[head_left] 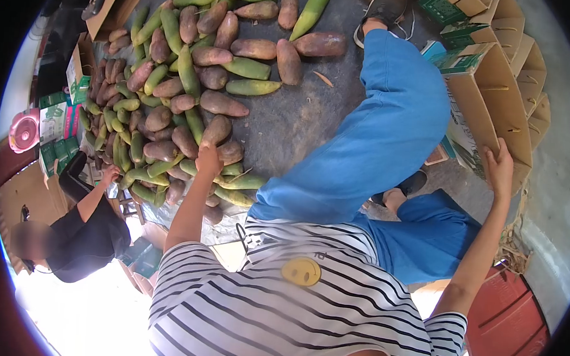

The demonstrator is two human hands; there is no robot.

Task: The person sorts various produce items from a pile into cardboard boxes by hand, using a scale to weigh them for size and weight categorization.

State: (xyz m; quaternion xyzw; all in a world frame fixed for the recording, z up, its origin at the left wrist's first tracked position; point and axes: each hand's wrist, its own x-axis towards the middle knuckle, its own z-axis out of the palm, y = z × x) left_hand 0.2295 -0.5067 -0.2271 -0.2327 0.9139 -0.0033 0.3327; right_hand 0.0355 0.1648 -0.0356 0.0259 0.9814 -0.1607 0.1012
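My left hand [208, 159] reaches into the pile, its fingers closed around the lower end of a reddish-purple radish [217, 130]. Around it lie many more radishes, some purple-brown and some green, such as the long green radish [188, 73]. Over on the right, my right hand [499, 168] grips the edge of an open cardboard box [492, 98], fingers over its side. The box has a green and white printed outside. What the box holds, if anything, I cannot make out.
More open cardboard boxes [526, 65] stand in a row at the upper right. A co-worker in dark clothes [95, 242] reaches into the pile from the left. Green cartons [57, 156] and a pink fan-like object [25, 131] stand beyond. A red panel [506, 318] is at the lower right.
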